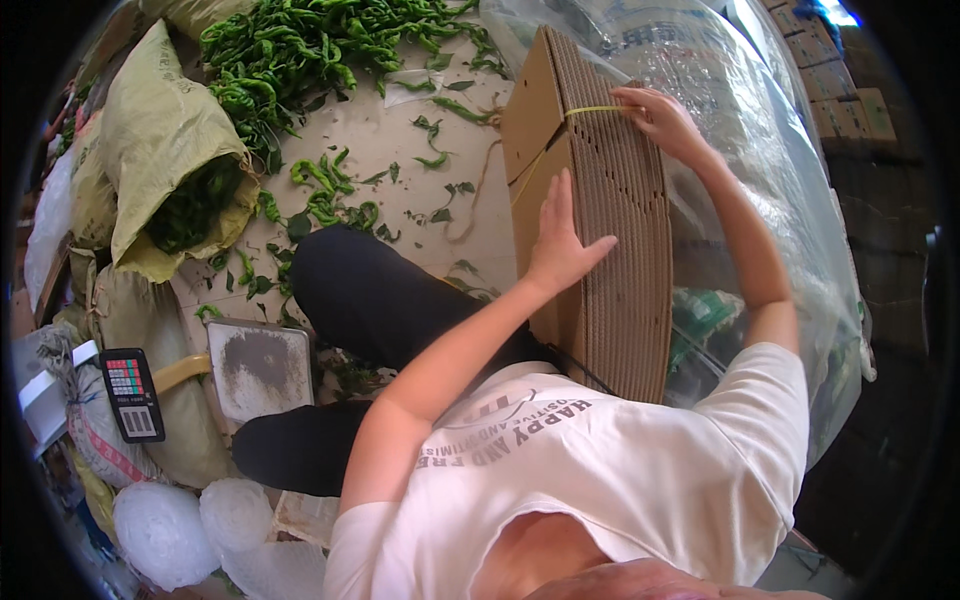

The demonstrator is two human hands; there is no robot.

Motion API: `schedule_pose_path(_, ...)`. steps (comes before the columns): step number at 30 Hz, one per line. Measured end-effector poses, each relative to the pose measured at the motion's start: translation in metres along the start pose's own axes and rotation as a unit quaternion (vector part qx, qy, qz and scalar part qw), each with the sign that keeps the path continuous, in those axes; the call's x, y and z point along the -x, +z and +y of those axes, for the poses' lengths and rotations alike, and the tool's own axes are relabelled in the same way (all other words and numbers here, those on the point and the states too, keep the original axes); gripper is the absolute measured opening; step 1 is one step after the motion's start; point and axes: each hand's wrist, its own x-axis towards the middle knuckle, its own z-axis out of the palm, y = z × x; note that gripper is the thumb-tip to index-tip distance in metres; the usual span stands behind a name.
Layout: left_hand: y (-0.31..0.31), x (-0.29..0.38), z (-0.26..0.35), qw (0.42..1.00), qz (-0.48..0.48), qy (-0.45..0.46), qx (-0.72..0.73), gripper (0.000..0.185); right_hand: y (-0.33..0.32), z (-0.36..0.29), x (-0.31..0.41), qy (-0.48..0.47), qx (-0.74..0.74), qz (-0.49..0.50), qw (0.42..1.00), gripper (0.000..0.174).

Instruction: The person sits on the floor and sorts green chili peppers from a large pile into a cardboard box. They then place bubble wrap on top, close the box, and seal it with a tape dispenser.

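Observation:
A tall stack of flattened corrugated cardboard boxes (622, 247) stands on edge before my torso. A thin yellow strap (596, 109) runs across its upper part. My right hand (656, 120) is at the far right edge of the stack, its fingers curled over the strap. My left hand (566, 240) lies along the near left edge of the stack, fingers spread and thumb apart, gripping nothing. Whether its palm presses on the cardboard cannot be told. A second stretch of yellow strap shows on the stack's left face.
Green peppers (322, 45) lie heaped and scattered on the floor. A woven sack (161, 112) of peppers lies open at left, near a scale platform (259, 367) and its keypad display (133, 394). Clear plastic sheeting (735, 127) covers goods at right. Bubble-wrap rolls (165, 532) stand lower left.

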Motion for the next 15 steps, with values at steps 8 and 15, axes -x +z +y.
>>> schedule_pose_path(8,-0.018,0.004,0.004,0.992,-0.12,0.023,0.03,0.081,0.032,0.012,-0.051,-0.027,-0.062,0.231,0.971,0.017)
schedule_pose_path(15,-0.007,0.004,-0.001,0.995,-0.085,0.058,-0.005,0.08,0.058,-0.01,-0.107,-0.153,0.001,0.198,0.968,0.026)
